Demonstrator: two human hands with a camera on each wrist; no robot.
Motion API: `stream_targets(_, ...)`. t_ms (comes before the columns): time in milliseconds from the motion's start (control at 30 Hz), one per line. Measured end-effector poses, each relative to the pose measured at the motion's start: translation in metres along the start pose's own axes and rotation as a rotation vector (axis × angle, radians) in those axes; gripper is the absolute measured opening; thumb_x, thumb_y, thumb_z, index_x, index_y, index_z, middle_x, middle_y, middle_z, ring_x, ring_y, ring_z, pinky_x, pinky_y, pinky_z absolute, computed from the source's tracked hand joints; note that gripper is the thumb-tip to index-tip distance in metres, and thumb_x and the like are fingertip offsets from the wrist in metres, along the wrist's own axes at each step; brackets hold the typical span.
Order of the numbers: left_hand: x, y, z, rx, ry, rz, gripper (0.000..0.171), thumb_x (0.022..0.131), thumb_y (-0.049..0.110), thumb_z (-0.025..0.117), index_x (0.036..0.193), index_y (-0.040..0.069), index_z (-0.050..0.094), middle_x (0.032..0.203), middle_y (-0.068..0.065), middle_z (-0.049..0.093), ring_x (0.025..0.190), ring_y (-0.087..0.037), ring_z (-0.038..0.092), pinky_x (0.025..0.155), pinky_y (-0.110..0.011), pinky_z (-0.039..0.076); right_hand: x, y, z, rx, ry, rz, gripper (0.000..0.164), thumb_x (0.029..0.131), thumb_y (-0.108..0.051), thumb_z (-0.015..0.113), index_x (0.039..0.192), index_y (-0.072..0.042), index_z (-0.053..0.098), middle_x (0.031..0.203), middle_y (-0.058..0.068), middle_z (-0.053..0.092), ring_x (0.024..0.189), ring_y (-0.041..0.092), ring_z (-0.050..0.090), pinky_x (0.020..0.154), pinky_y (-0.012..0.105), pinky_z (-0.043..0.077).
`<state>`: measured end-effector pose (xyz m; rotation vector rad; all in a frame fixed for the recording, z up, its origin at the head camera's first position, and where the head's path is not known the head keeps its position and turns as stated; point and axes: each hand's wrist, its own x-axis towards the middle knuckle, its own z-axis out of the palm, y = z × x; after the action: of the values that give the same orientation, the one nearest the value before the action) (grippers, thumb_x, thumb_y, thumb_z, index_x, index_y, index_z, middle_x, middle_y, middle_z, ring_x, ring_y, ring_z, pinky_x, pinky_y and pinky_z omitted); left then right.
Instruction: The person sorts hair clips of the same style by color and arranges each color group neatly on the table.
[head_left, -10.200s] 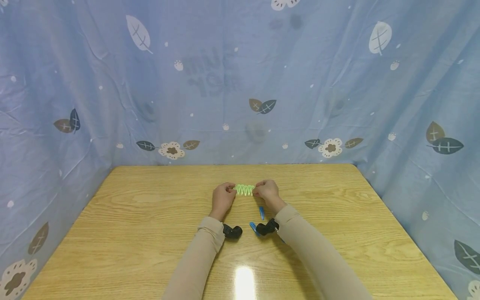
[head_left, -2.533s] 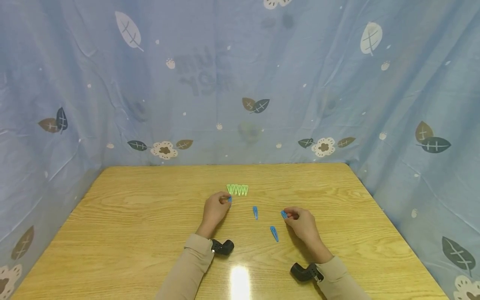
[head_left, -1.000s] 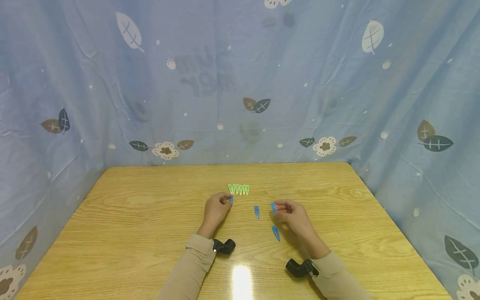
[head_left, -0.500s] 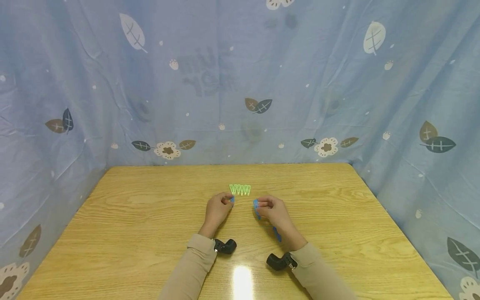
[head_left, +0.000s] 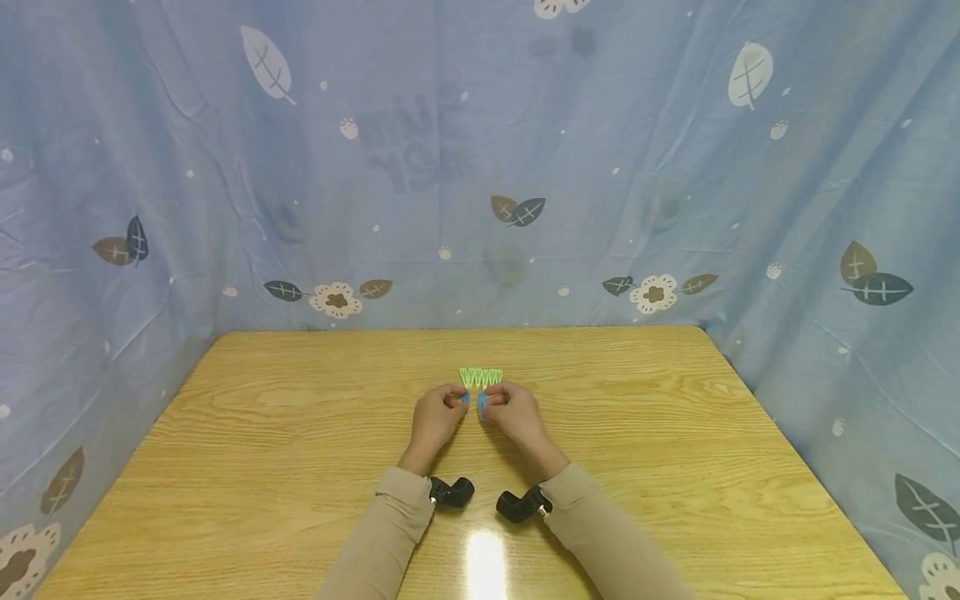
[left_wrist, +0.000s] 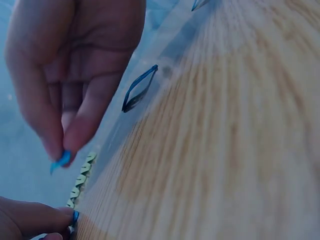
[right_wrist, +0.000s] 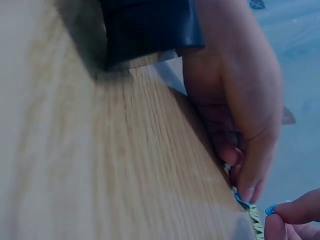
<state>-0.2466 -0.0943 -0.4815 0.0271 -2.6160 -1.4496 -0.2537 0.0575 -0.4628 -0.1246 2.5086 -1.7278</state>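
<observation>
Just below a row of green snap hair clips (head_left: pixel 482 377), my left hand (head_left: pixel 435 421) pinches a blue snap hair clip (head_left: pixel 465 399) down at the tabletop. Facing it from the right, my right hand (head_left: pixel 516 415) holds another blue clip (head_left: pixel 482 403) between thumb and fingertips. In the left wrist view this second clip (left_wrist: pixel 61 161) hangs above the table, while the left fingers (left_wrist: pixel 37 217) stay low beside the green row. Fingers cover part of both held clips.
Two more blue clips lie on the wooden table (head_left: pixel 262 467), the nearer one (left_wrist: pixel 140 90) and a farther one (left_wrist: pixel 200 4) in the left wrist view; the right hand and arm hide them from the head. Black wrist cameras (head_left: pixel 452 492) sit on both forearms. A patterned blue curtain (head_left: pixel 450 167) surrounds the table.
Ten seconds ago both hands were at the green row's ends. Since then each has taken a blue clip. Over the last second my right hand carried its clip left, close to my still left hand.
</observation>
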Motion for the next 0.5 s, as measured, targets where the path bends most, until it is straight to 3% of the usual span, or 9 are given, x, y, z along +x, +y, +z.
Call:
stream_targets(233,0.0,0.0,0.0,0.007,-0.002,0.001,0.02,0.083,0.006,0.068,0.103,0.002,0.071,0.074,-0.005,0.06,0.06,-0.013,0.047,0.054,-0.024,0.039,0.01,-0.001,0.013,-0.052,0.038,0.01,0.028,0.075,0.005,0.062,0.103,0.005,0.066,0.082,0.011,0.065,0.065,0.014,0.058,0.056,0.022,0.048)
stream_targets(500,-0.001,-0.001,0.0,0.012,0.001,0.023,0.02,0.083,0.004,0.068,0.103,0.001,0.07,0.073,-0.005,0.06,0.057,-0.011,0.045,0.053,-0.022,0.038,0.016,-0.003,0.019,-0.166,0.074,-0.043,0.023,0.075,0.005,0.062,0.098,0.006,0.065,0.079,0.011,0.065,0.063,0.015,0.057,0.054,0.023,0.048)
